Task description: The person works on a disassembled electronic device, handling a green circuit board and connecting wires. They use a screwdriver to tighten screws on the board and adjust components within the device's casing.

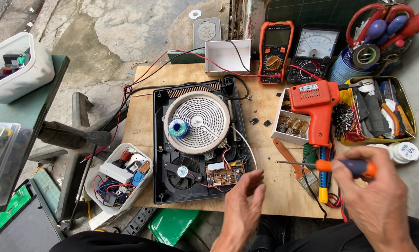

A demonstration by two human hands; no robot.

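Hands: right hand (375, 196) grips a screwdriver (331, 164); left hand (242, 205) hangs loosely open, empty, beside the circuit board (224, 171).

Your work surface is a bare wooden board (275, 186), set over a cracked concrete floor (111, 32). Directly on it, L to R: white plastic tub (120, 179) of wires and parts overhanging your near-left corner; opened black cooker housing (201, 140) w/ round heating coil, centre; empty white tray (227, 56) at far edge; orange multimeter (275, 51) and analog meter (313, 53) beside it; small white box (290, 123) w/ an orange soldering gun (314, 105) lying across it; paintbrush (296, 169) near you; yellow-green parts tray (382, 109) at right.
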